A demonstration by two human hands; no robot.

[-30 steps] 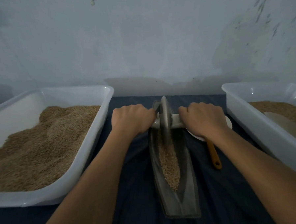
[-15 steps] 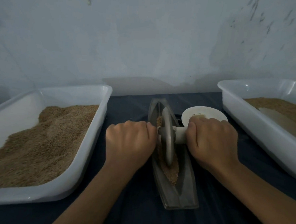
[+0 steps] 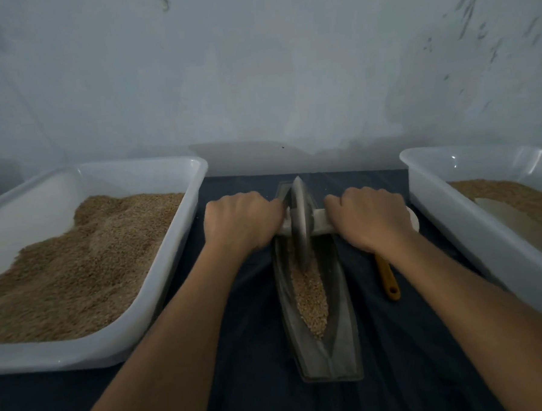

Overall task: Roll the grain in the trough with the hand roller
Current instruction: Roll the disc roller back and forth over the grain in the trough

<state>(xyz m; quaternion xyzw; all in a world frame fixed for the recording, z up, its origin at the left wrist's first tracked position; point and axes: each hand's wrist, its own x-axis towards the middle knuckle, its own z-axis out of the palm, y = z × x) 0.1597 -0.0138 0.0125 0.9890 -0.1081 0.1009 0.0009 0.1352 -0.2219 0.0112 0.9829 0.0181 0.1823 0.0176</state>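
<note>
Head view shows us gripping the hand roller (image 3: 300, 222) by its axle, left hand (image 3: 240, 221) and right hand (image 3: 369, 217) clenched either side so the wheel stays upright. It sits at the trough's (image 3: 342, 336) far end, probably touching the grain (image 3: 310, 294) that fills the groove.
</note>
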